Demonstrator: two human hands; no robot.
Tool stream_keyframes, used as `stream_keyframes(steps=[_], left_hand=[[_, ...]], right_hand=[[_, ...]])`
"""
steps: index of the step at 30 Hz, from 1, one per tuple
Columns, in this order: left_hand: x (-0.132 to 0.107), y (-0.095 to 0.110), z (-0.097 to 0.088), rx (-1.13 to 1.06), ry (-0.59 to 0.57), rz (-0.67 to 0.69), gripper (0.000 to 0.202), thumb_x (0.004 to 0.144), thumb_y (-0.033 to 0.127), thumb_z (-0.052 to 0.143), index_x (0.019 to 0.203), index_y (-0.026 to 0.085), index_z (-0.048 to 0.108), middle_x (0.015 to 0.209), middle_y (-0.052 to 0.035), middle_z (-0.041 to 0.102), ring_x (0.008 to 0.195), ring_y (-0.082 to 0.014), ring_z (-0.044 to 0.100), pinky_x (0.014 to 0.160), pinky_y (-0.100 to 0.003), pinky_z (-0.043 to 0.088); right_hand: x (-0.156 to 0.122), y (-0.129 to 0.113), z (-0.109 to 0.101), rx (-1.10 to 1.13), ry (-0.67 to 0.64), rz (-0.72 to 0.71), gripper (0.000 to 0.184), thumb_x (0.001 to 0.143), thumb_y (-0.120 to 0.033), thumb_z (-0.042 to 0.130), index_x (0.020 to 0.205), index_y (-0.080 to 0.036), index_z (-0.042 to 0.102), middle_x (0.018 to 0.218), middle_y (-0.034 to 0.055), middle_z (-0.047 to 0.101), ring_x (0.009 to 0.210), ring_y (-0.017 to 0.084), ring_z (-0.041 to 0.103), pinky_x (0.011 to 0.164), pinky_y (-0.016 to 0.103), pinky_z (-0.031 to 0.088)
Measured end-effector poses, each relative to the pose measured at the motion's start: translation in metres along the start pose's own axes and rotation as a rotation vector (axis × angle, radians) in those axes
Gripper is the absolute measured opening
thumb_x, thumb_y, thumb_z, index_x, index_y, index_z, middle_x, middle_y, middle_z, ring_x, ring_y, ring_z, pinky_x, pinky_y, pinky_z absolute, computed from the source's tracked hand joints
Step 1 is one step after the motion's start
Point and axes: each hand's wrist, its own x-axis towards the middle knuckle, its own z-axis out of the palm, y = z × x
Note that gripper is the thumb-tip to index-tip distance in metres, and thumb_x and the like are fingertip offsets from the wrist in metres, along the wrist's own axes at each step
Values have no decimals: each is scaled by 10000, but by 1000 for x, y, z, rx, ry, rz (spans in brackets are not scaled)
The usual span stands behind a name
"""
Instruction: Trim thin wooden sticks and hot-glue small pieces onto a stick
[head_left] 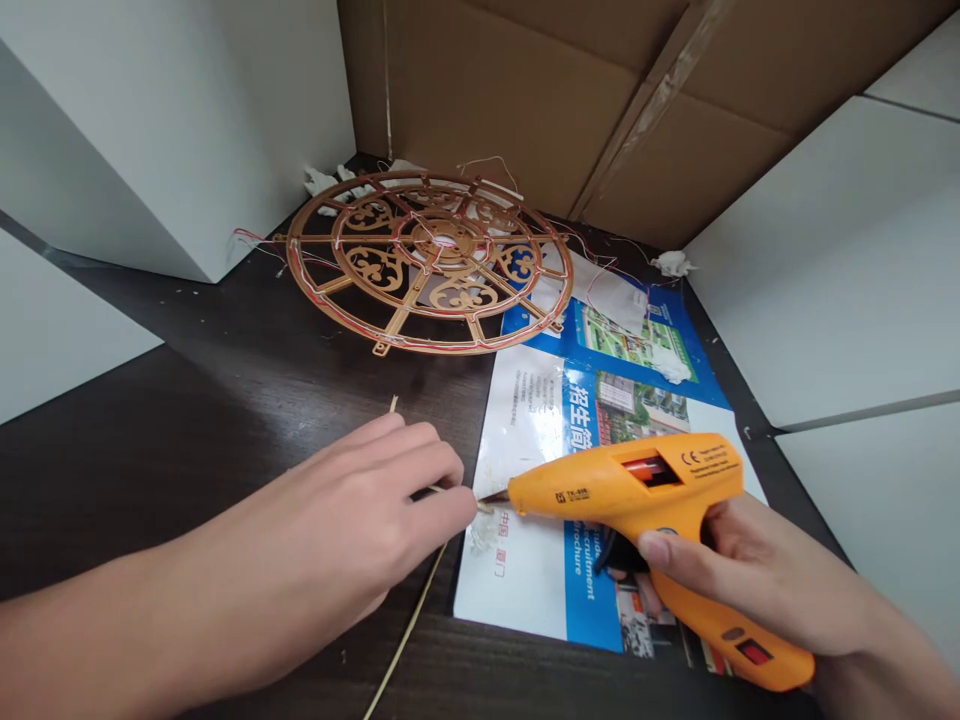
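Note:
My right hand (780, 580) is wrapped round the handle of a yellow-orange glue gun (630, 490), its nozzle pointing left. My left hand (375, 510) is closed in a pinch, with its fingertips close to the nozzle tip. A thin straw-coloured strip (409, 630) runs out from under this hand towards the bottom edge, and a short straw-coloured end (394, 404) shows beyond the knuckles. Just how the strip sits in the fingers is partly hidden. Under the nozzle, a blue and white brochure (517, 590) lies on the dark table with clear glue marks on it.
Further back, a round gold-brown openwork frame (390, 330) with red and white wires sits raised above the table. Crumpled white scraps (673, 263) lie near the walls. Brown cardboard (510, 90) stands behind, with white panels (847, 240) at both sides.

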Motion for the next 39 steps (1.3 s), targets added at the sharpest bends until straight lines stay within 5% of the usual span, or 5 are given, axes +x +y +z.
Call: stream_keyframes(steps=[5,13,23,29,39], left_hand=[[-5,-1,2,8,5,28,276,963,29,439,996,210,644,988,-31,630,841,-222,540,965,-486,448],[-2,-3,3,-32,21,23,271,941,14,490,1026,231,628,996,-32,612,843,-226,547,791,-405,461],[0,0,6,-57,31,-27,201,968,55,471,930,175,628,968,-55,586,835,-205,526,784,-360,503],[-1,1,7,-61,3,-38,203,975,63,464,892,166,617,937,-48,576,808,-193,509,763,-356,501],[1,0,9,-42,33,-69,210,929,15,483,893,179,609,934,-35,578,818,-202,492,839,-409,500]], right_hand=[[3,3,-2,126,-48,55,677,877,-737,628,1120,-112,532,806,95,677,632,139,675,559,218,604],[5,8,-3,289,30,19,784,840,-726,684,1284,-113,485,767,90,659,672,164,697,529,174,569],[6,3,-4,207,-18,14,778,871,-750,640,1243,-91,461,764,107,669,663,135,682,565,150,569],[5,2,-5,160,-57,190,910,780,-874,616,1310,-151,455,848,109,675,690,186,699,513,211,578],[1,-11,-4,1,-51,79,671,809,-762,671,979,-119,589,807,88,672,795,159,706,639,147,597]])
